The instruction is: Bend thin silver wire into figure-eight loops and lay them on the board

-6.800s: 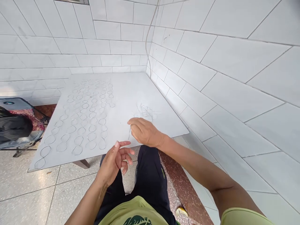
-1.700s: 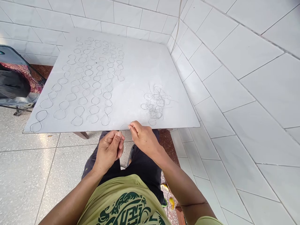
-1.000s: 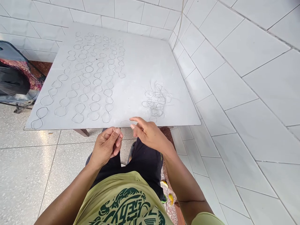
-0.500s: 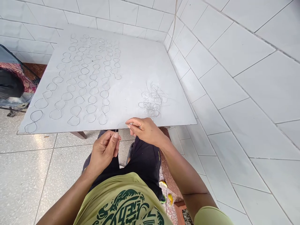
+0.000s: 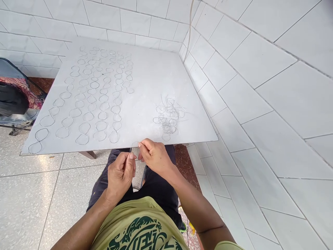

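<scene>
A thin wire [image 5: 130,150] runs between my hands at the table's front edge. My left hand [image 5: 121,173] pinches it between thumb and fingers, just below the edge. Close by on the right, my right hand [image 5: 153,154] has its fingertips closed on the wire's other part, which curves in a small arc. How much wire lies inside my fingers is hidden. Beyond my right hand, a tangled heap of loose wires [image 5: 168,121] rests on the white tabletop [image 5: 151,76]. Rows of figure-eight wire pieces [image 5: 84,133] cover the left half of the top.
White tiled walls [image 5: 260,114] border the table at the back and right. A cord [image 5: 189,33] hangs in the corner. At the far left stands a metal-framed chair [image 5: 20,93] with dark and red cloth on it. A table leg [image 5: 88,154] shows beneath the front edge.
My right hand has come in closer to my left hand, bending the wire between them into a tighter arc. The camera view has shifted slightly. The laid-out wire pieces appear unchanged.
</scene>
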`<state>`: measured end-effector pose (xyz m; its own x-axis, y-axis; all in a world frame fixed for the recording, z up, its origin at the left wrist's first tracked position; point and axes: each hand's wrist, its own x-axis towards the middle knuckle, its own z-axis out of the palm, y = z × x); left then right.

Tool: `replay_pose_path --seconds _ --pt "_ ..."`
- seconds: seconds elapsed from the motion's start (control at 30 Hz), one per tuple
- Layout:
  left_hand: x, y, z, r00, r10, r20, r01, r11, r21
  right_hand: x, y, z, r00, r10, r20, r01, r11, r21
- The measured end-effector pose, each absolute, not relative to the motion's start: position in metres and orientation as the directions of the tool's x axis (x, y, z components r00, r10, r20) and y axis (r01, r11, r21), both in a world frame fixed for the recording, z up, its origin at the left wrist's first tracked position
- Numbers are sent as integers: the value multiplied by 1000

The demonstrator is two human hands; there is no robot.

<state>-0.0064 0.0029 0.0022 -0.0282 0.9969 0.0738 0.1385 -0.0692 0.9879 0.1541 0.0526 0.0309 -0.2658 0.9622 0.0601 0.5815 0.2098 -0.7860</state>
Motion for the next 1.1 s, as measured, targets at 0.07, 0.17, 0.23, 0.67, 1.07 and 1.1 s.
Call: replay_pose_path --seconds 0.07,0.17,0.23,0.67,1.07,1.1 --pt "-8 7 5 12 1000 -16 45 16 999 164 49 38 -313 950 20 547 197 -814" --pt "-17 17 11 189 960 -205 -161 236 958 190 47 52 -371 927 47 573 268 -774" --pt "-25 23 14 315 908 -274 -255 360 898 210 50 62 -416 904 100 590 352 -726" --pt "-39 27 21 542 787 -294 -283 500 818 222 63 76 -827 506 245 278 747 -604" --pt "-15 17 10 278 947 -159 -220 224 949 212 57 57 -776 595 209 446 751 -487" --pt "-14 16 10 256 955 -153 -199 207 958 211 56 56 -770 605 205 453 743 -493"
